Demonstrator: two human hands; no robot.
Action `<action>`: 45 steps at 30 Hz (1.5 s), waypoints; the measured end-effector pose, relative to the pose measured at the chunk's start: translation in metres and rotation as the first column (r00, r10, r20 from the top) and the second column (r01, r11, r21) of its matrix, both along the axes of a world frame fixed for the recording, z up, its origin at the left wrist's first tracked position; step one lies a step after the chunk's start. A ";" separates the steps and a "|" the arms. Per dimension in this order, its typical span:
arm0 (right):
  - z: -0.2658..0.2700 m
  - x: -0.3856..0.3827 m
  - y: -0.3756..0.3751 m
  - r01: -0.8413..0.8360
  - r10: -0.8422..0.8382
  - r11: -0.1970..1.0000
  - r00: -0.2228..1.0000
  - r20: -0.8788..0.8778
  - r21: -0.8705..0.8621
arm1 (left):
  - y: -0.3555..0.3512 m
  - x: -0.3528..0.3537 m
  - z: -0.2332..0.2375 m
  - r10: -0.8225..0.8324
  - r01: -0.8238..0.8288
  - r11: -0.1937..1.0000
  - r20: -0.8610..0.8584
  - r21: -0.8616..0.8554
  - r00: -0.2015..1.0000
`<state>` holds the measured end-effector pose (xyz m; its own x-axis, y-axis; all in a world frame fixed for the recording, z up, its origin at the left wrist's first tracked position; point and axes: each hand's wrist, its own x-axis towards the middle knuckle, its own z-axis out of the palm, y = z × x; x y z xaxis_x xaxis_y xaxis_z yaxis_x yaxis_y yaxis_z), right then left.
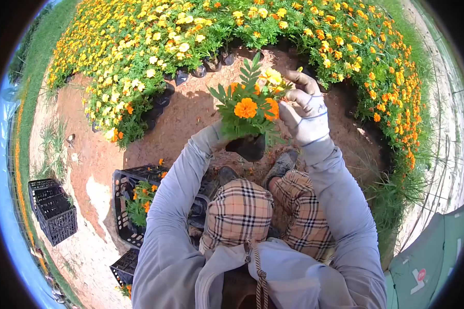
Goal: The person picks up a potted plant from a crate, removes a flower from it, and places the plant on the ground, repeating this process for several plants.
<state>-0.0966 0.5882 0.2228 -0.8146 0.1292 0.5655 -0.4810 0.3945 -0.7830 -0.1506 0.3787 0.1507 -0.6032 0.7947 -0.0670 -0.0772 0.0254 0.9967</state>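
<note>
Marigold plant's [246, 109] blooms are pinched in the right hand's [305, 110] grip; the left hand's grip is hidden.

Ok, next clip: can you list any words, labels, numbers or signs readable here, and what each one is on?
Nothing is legible in this view.
Green object, lower right: red round sticker and white marks, too blurred to read.
Right hand, gloved: small dark mark on its back, too small to read.
Black crates: no label shows.
</note>
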 end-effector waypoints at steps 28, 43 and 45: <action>-0.066 0.008 0.054 0.023 0.141 0.956 0.839 0.525 -0.293 | -0.236 0.384 -0.085 0.519 -0.482 -0.482 -0.681 -0.732 0.516; -0.078 0.025 0.072 -0.164 -0.359 0.528 0.846 0.394 0.833 | -0.273 0.298 -0.026 0.325 0.111 -0.171 0.051 -0.979 0.944; -0.059 0.024 0.064 -0.177 -0.359 0.568 0.825 0.436 0.804 | -0.265 0.248 0.001 0.269 -0.091 -0.127 -0.122 -0.988 0.955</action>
<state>-0.0723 0.6525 0.1641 -0.9984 -0.0527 -0.0221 -0.0469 0.9766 -0.2098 0.0974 0.1135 0.1515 -0.6296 -0.3268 -0.7049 -0.3564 0.9276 -0.1118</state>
